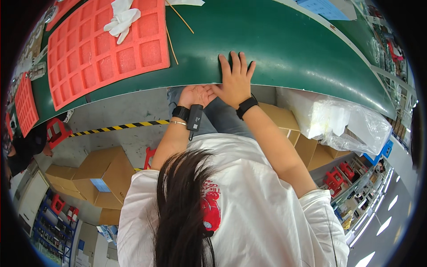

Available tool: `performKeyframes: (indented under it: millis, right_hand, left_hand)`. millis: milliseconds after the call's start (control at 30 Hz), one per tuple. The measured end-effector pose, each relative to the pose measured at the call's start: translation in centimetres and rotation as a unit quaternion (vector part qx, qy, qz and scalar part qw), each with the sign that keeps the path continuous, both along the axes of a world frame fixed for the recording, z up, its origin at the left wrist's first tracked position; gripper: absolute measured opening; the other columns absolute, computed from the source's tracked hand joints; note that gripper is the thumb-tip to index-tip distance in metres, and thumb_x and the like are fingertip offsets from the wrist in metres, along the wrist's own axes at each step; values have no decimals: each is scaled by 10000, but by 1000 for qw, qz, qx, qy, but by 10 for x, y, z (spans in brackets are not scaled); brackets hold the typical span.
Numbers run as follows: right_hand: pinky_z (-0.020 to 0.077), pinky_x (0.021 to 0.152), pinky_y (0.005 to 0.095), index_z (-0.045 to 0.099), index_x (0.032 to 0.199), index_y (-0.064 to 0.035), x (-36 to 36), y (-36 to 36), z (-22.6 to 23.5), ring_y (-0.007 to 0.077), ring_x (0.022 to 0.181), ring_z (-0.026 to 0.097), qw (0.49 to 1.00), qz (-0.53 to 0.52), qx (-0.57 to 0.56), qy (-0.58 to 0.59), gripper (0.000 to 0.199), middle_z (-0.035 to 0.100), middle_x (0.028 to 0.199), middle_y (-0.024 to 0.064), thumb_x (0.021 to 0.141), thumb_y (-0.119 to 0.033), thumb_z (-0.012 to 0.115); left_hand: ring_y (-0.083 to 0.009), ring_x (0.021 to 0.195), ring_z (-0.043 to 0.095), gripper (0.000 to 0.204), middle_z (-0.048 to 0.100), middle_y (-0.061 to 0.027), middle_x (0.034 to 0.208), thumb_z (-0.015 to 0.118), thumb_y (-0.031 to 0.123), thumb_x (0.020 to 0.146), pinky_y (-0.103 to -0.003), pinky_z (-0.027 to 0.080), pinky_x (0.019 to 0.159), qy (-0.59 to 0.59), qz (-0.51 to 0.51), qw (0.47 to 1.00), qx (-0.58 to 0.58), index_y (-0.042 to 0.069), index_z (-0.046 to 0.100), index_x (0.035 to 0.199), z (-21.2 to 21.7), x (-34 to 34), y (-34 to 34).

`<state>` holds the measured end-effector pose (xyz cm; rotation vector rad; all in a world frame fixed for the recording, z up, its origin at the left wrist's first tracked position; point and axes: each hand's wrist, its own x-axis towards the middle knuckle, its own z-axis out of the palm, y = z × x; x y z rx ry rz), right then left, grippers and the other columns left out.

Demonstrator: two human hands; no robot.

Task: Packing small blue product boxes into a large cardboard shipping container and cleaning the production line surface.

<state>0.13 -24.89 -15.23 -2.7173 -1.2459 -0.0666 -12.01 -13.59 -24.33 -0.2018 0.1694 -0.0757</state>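
A white glove point(121, 20) lies on a red foam tray point(106, 49); cardboard boxes point(95, 175) stand below.

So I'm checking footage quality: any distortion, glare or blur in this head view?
Head view: strong fisheye bend, the green table edge curves into an arc and the corners go black; soft glare streaks on the green surface; the right hand and left hand are sharp; hair is close and slightly soft.

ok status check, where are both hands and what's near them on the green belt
Right hand flat, fingers spread, on green belt edge. Left hand palm-up, empty, below it. Orange foam tray lies apart.
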Motion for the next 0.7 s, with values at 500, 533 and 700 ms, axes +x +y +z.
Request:
performKeyframes:
  millis: [500, 533, 700]
  right_hand:
    - [250, 1107, 682, 429, 1484, -132, 16, -29, 17, 415, 1465, 275, 990, 96, 18, 107, 820, 323, 1578, 172, 767, -344, 765]
    - [250, 1107, 682, 429, 1484, -132, 25, -40, 18, 415, 1465, 275, 990, 94, 18, 104, 820, 323, 1578, 172, 767, -344, 765]
    - [234, 1146, 658, 396, 1515, -199, 68, -84, 11, 406, 1489, 245, 952, 166, 47, 251, 866, 294, 1607, 154, 748, -287, 788]
  left_hand:
    - [-421, 1391, 432, 655, 468, -282, 1474, 414, 420, 1030, -499, 329, 1179, -15, -22, 1000, -13, -101, 426, 1425, -8, 7, -2]
    - [-416, 1405, 417, 660, 457, -268, 1490, 433, 423, 1022, -501, 318, 1187, 20, -43, 999, 28, -84, 415, 1443, -2, 11, -5]
    - [-420, 1423, 393, 704, 433, -253, 1517, 446, 470, 1012, -506, 277, 1208, 112, -100, 981, 122, -31, 374, 1502, 17, 30, -19]
